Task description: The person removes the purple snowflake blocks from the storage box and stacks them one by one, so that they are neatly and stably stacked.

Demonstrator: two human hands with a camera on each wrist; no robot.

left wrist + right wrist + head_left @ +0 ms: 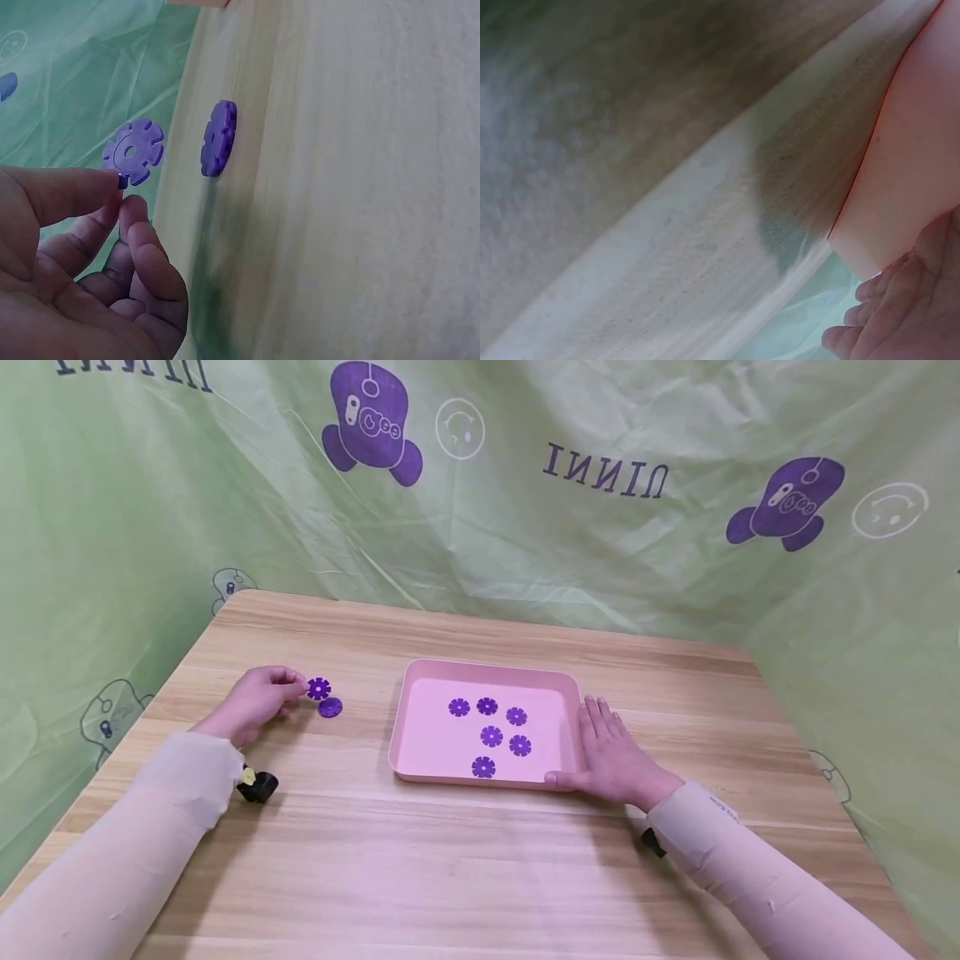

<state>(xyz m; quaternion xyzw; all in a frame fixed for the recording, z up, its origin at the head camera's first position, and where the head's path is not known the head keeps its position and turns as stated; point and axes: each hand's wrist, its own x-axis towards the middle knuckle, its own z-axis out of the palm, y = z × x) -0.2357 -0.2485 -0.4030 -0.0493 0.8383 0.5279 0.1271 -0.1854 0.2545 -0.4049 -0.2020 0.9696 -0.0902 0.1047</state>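
My left hand pinches a purple notched plastic disc between thumb and index finger. In the left wrist view the held disc stands upright at the fingertips, its centre hole showing. A second purple disc lies on the table beside it. My right hand rests at the right end of a pink tray, fingers straight along the side and thumb at the near corner. The right wrist view shows these fingers against the tray's outer wall. Several purple discs lie spread inside the tray.
The wooden table has its far edge close to a green printed curtain, which also hangs along both sides. A small black device is at the left wrist, and another under the right wrist.
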